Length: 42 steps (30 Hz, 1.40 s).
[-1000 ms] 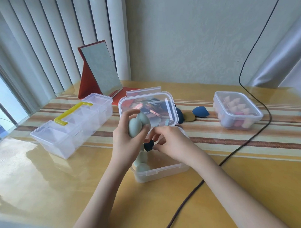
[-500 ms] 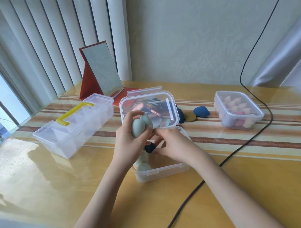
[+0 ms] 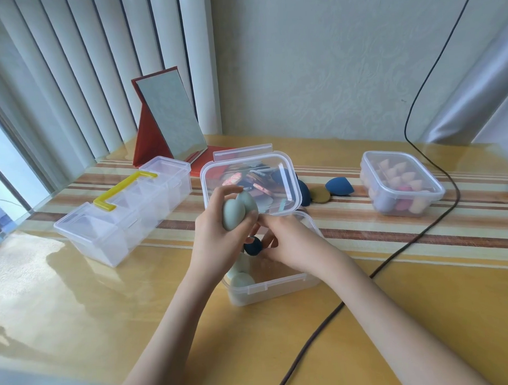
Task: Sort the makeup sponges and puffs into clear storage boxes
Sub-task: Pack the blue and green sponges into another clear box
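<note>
You have four clear plastic storage boxes (image 3: pixel 121 223) on the desk (image 3: pixel 79 328), and two pale green egg-shaped sponges (image 3: pixel 233 214) in your left grip (image 3: pixel 220 239).

left hand (image 3: pixel 219 236) gripping two pale green sponges (image 3: pixel 238 210) | right hand (image 3: pixel 289 243) pinching a navy sponge (image 3: pixel 253 246) over the open clear box (image 3: pixel 275 286) | lidded box of puffs (image 3: pixel 251 186) right behind | pink-sponge box (image 3: pixel 402 182) far right on the table (image 3: pixel 78 313)

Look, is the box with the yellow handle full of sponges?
No, the box with the yellow handle looks empty; its clear compartments show no sponges.
</note>
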Tool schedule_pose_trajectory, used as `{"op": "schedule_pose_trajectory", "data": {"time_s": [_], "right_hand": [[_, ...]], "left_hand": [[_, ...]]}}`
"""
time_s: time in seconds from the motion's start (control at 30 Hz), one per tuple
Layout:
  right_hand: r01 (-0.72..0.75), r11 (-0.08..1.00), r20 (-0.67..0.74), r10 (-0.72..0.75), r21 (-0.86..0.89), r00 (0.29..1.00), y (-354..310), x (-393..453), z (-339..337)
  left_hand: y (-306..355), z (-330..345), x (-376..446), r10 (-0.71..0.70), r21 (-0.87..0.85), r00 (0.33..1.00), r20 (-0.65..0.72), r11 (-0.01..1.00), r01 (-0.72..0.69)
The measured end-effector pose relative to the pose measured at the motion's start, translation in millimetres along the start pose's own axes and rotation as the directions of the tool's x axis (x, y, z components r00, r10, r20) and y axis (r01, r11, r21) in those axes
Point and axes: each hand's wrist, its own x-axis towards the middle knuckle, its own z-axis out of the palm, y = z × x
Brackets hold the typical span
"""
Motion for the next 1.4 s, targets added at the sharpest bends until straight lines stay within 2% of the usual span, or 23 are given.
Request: {"op": "schedule_pose_trajectory", "data": {"time_s": [0.13, 0.33, 0.6, 0.83, 0.97, 1.13, 1.23, 1.4], "right_hand": [[-0.019, 0.995, -0.059, 0.013, -0.099, 0.998, -3, -4, -2], [-0.011, 0.993, -0.053, 0.005, -0.117, 0.999, -10, -10, -7], [0.042, 0.999, -0.063, -0.044, -0.034, 0.997, -4, -5, -4], [0.042, 0.998, -0.086, -0.046, -0.042, 0.995, -4, -6, -5], [0.015, 1.0, -0.055, -0.014, 0.01, 0.998, -3, -5, -5], [-0.012, 1.0, -0.03, 0.013, 0.022, 0.999, -4, -3, -5], [-0.048, 0.995, -0.021, 0.05, 0.083, 0.999, -3, -3, -7], [-0.115, 0.941, -0.033, 0.132, 0.317, 0.991, -6, -5, -11]], "left_hand": [[-3, 0, 0, -0.009, 0.003, 1.0, -0.001, 1.0, 0.009], [-1, 0, 1, 0.006, 0.0, 0.999, -0.042, 1.0, -0.006], [-3, 1, 0, -0.004, -0.024, 0.999, -0.049, 1.0, 0.002], [-5, 1, 1, -0.022, -0.028, 0.998, -0.052, 0.999, 0.021], [-7, 1, 0, -0.02, -0.032, 0.999, -0.042, 0.999, 0.019], [-9, 1, 3, -0.011, 0.054, 1.0, -0.002, 0.998, 0.011], [-9, 2, 4, 0.021, 0.218, 0.996, 0.089, 0.975, -0.04], [-9, 0, 4, 0.039, 0.258, 0.986, 0.161, 0.963, -0.08]]}}
